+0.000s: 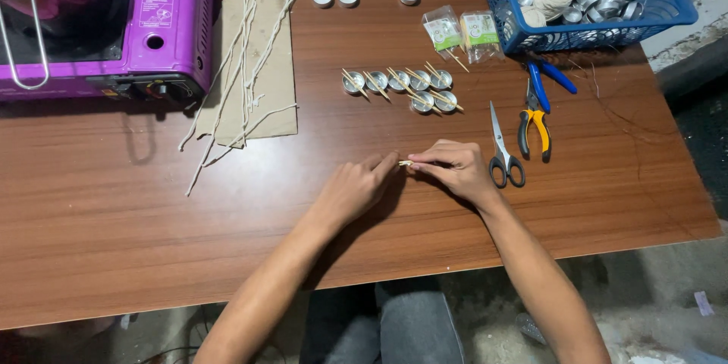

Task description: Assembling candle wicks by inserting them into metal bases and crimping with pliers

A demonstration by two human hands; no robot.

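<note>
A long wooden table [114, 227] with a reddish-brown top fills the room's middle. Below it lies rough, dusty grey floor [667, 288].

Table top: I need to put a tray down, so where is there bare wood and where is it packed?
Bare wood lies left of the left hand, below the purple stove and the wicks on cardboard. A second patch lies right of the pliers, below the blue basket. It is crowded between the foil cups with sticks, the scissors and the right hand.
</note>
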